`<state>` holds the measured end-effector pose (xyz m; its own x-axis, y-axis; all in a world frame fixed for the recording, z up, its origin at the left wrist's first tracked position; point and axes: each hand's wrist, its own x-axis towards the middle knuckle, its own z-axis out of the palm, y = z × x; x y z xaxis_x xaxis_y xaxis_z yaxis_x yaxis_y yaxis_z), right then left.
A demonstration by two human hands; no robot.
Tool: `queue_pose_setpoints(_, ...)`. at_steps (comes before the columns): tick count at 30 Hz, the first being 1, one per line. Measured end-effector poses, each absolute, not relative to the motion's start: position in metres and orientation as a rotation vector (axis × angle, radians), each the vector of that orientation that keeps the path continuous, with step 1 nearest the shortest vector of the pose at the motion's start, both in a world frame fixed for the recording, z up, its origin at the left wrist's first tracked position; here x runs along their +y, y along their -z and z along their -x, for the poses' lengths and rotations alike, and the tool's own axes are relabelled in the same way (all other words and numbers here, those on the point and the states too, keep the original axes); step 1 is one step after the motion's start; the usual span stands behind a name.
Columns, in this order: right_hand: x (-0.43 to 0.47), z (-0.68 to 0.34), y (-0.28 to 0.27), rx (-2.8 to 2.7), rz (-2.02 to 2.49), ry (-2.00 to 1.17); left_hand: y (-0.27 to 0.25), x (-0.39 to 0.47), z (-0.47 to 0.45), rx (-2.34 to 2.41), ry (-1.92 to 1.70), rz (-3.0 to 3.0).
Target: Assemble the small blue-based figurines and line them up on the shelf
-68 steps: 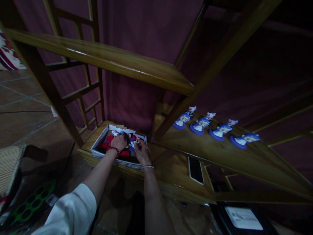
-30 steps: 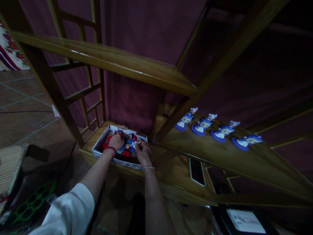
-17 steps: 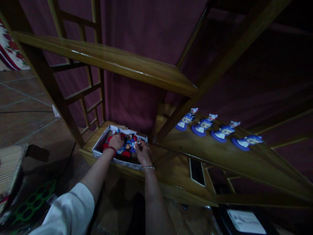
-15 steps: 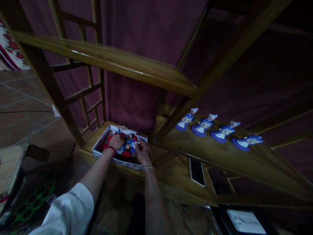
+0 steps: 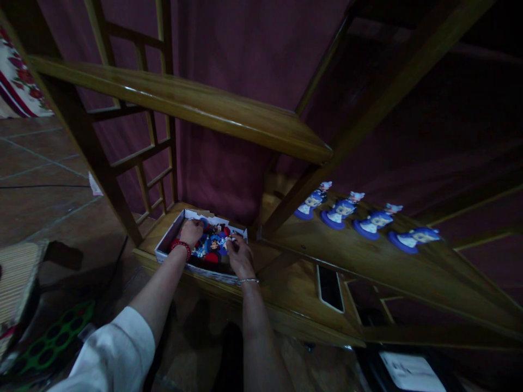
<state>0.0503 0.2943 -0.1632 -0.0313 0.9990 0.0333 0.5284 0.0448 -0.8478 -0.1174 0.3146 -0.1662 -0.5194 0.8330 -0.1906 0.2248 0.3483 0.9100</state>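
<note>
A shallow white cardboard box (image 5: pixel 168 246) sits on the wooden lower shelf, filled with small cartoon figurines (image 5: pixel 213 245) on red and blue bases. My left hand (image 5: pixel 191 234), with a red bead bracelet at the wrist, reaches into the box's left part. Its fingers are curled down near a blue round piece, and what they grip is hidden. At the right end of the box, my right hand (image 5: pixel 242 258) pinches a small figurine (image 5: pixel 232 239), pale and mostly covered by the fingers. A thin bracelet circles that wrist.
Several blue-haired figurines (image 5: pixel 372 223) on blue bases stand in a row on the shelf to the right. A phone (image 5: pixel 330 287) lies right of the box. A wooden crosspiece (image 5: pixel 183 103) spans above. A green rack with holes (image 5: pixel 57 337) is at lower left.
My left hand has shifted slightly within the box, its fingers now lower among the figurines. My right hand stays nearly still at the right end.
</note>
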Motion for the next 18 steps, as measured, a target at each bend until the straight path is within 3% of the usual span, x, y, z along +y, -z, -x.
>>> queue_pose_setpoints(7,0.293,-0.049,0.159,-1.667,1.589,-0.856,0.162,0.316,0.118,1.682,-1.398,-0.623)
queue_pose_setpoints(18,0.291,-0.046,0.151,-1.665,1.607,-0.883,0.136,0.304,0.112,1.562,-1.437,-0.586)
